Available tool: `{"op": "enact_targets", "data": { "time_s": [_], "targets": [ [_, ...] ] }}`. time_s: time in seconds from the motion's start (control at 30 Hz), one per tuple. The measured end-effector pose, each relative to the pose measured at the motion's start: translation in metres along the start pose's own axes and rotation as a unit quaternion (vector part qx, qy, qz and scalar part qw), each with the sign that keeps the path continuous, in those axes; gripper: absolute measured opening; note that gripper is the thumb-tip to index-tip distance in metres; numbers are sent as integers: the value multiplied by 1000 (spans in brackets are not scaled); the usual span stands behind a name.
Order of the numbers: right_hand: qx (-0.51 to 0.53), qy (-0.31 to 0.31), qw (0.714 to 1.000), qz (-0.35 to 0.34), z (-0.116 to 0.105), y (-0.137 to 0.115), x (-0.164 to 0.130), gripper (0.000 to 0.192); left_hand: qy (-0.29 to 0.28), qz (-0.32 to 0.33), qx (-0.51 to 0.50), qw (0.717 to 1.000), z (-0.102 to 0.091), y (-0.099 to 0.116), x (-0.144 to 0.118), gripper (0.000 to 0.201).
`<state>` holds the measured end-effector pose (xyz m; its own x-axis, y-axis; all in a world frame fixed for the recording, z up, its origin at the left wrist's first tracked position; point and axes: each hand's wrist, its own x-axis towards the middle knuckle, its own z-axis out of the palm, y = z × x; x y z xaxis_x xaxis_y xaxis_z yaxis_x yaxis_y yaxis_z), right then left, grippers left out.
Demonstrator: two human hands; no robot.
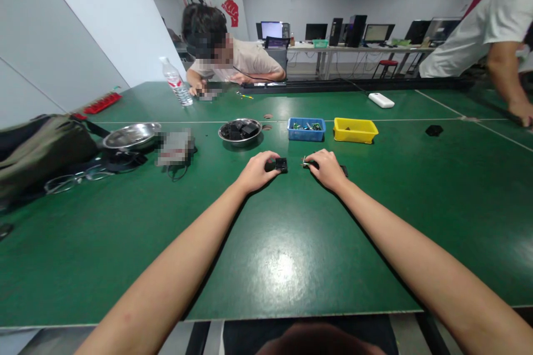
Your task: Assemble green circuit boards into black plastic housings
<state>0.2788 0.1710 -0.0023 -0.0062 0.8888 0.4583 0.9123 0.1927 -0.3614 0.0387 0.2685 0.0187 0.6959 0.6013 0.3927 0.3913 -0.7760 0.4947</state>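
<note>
Between the fingers of my left hand (259,171) is a small black plastic case (282,165), held low over the green table (283,221). A short gap to the right, my right hand (328,169) pinches a small pale and metallic part (305,163) too small to name. A black piece (343,170) shows behind the right wrist; whether it touches the hand, I cannot tell. Beyond my hands stand a steel bowl (240,143) of black cases, a blue bin (306,135) with small green and silvery parts, and a yellow bin (355,136).
A black piece (433,130) and a white box (381,100) lie to the right. At left are a bag (45,149), glasses (79,178), another steel bowl (132,137) and a water bottle (176,83). One person (254,60) leans over the far side; another (466,49) stands right.
</note>
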Motion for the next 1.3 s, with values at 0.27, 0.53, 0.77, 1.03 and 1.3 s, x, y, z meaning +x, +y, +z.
{"op": "enact_targets", "data": {
  "time_s": [0.27,0.53,0.77,1.03,1.3],
  "targets": [
    [-1,2,1000,-1,-1,2,-2,13,-1,13,7,1000,1,-2,0,29],
    [3,8,1000,-1,0,4,-2,14,-15,18,15,1000,4,2,0,31],
    [19,53,998,-22,-9,-8,-5,12,-18,21,16,999,4,4,1,31],
    [102,28,989,-106,-5,-26,-10,31,-21,90,-32,995,11,29,-5,30],
    [134,6,990,-50,-12,-30,-14,34,-25,72,-37,996,11,34,-6,32]
  ]
}}
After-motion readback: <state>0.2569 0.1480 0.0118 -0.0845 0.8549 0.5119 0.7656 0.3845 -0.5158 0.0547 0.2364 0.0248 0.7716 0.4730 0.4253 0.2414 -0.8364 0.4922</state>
